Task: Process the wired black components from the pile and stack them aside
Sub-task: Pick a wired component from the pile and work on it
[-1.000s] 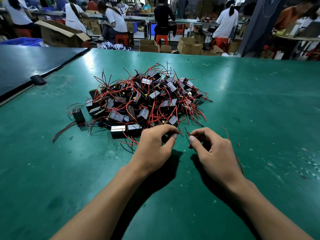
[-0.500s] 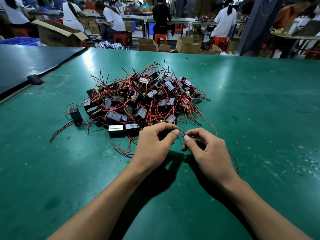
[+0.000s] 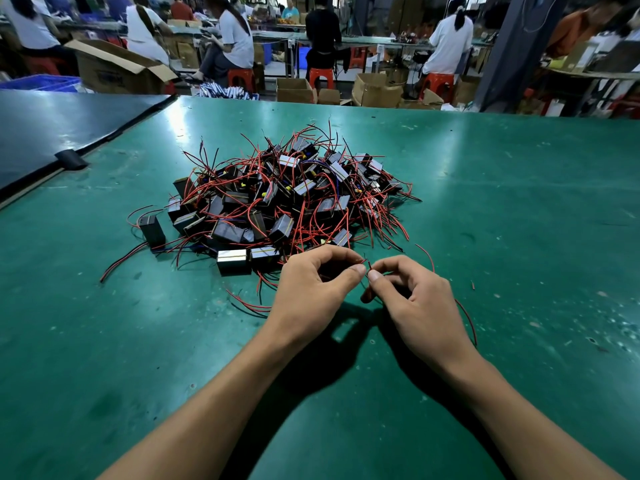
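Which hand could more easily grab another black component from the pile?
Probably the left hand: it sits right beside the near edge of the pile, while the right hand is farther off. Both pinch red wire ends.

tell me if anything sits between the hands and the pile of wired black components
Nothing visible does. The left hand and right hand pinch red wire ends at the near edge of the pile.

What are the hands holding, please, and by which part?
The left hand and right hand each pinch a red wire near its tip.
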A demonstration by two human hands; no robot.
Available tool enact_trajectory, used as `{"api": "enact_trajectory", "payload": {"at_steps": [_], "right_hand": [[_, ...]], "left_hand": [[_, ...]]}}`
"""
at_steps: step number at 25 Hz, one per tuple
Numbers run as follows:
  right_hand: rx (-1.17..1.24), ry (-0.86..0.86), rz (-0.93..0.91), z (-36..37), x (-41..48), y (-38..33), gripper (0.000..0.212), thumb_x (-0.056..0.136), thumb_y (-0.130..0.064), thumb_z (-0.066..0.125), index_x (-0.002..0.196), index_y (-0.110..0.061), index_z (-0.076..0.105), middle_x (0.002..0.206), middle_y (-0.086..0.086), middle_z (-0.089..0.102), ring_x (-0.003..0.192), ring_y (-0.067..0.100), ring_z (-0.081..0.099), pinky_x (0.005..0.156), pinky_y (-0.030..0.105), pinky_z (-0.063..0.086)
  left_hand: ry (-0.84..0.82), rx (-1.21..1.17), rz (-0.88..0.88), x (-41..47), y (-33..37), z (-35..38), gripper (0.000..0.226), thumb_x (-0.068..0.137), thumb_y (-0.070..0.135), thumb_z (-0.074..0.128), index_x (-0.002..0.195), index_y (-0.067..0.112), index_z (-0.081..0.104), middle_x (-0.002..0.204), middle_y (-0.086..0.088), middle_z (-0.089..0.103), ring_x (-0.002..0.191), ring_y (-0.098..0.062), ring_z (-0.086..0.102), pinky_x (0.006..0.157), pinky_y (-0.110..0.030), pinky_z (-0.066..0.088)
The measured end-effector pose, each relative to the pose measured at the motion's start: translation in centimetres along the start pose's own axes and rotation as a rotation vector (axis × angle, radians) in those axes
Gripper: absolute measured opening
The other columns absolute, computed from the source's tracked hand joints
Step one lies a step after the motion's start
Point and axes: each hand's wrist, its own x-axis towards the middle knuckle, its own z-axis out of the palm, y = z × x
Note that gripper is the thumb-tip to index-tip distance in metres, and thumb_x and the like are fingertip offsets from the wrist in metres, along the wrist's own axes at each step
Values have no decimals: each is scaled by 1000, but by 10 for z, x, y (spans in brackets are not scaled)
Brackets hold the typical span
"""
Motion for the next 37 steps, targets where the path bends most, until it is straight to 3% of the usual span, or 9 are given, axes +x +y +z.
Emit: {"api": "enact_trajectory", "payload": {"at_steps": [4, 10, 15, 17, 19, 21, 25, 30, 37], "right_hand": [[9, 1, 4, 1, 0, 0, 7, 94, -20, 67, 89, -23, 67, 70, -11, 74, 62, -1, 66, 60, 10, 42], [19, -24, 4, -1, 1, 0, 8, 94, -18, 66, 89, -24, 68, 73, -10, 75, 61, -2, 65, 57, 10, 41], [-4, -10, -33, -2, 0, -2, 10, 92, -17, 68, 94, -24, 73, 83, -12, 75, 76, 9, 71, 73, 28, 57], [4, 31, -49, -3, 1, -5, 7, 91, -24, 67, 95, -25, 74, 82, -12, 74, 67, 16, 67, 65, 31, 55], [-1, 56, -60, -5, 2, -9, 7, 91, -31, 68, 92, -26, 73, 72, -16, 70, 53, 14, 57, 53, 23, 46], [-10, 52, -62, -6, 2, -13, 6, 91, -32, 72, 86, -28, 73, 64, -19, 65, 50, 10, 53, 52, 17, 41], [31, 38, -15, -7, 4, -14, 10, 89, -30, 74, 80, -26, 72, 61, -14, 65, 51, 12, 55, 52, 29, 49], [43, 28, 13, -8, 4, -14, 14, 93, -26, 70, 80, -22, 71, 57, 0, 65, 47, 16, 61, 49, 27, 48], [35, 18, 8, -10, 5, -13, 19, 92, -31, 70, 75, -22, 71, 54, 0, 65, 46, 15, 62, 49, 19, 46]], "left_hand": [[-2, -16, -12, 1, 1, 1, 8, 84, 13, 75, 92, 11, 76, 82, -1, 75, 70, -3, 64, 67, -16, 51], [20, -49, -21, 2, 4, 7, 5, 83, 13, 76, 86, 10, 74, 76, -3, 73, 63, -4, 59, 61, -18, 48], [-2, -4, 22, 2, 6, 8, 5, 87, 10, 70, 83, 6, 71, 68, -5, 68, 55, -2, 52, 55, -13, 40], [-3, 35, 39, 2, 4, 6, 7, 89, 10, 68, 83, 6, 69, 62, -1, 60, 52, -3, 44, 52, -14, 36], [-6, 95, 86, 2, 3, 6, 6, 89, 11, 68, 84, 7, 68, 64, 4, 58, 54, -3, 44, 53, -17, 39], [-17, 184, 157, 1, 2, 5, 4, 89, 11, 67, 87, 8, 68, 73, 2, 64, 63, -7, 55, 63, -26, 49], [-45, 348, 288, 1, -3, 4, 7, 91, 14, 65, 95, 9, 66, 87, 1, 66, 82, -15, 62, 77, -39, 52], [-14, 307, 315, 1, -6, 5, 6, 88, 12, 69, 93, 8, 68, 84, 1, 68, 79, -14, 64, 75, -38, 52], [-29, 276, 320, 1, -6, 3, 7, 85, 11, 73, 91, 9, 73, 81, 1, 71, 75, -12, 66, 71, -37, 55]]}}
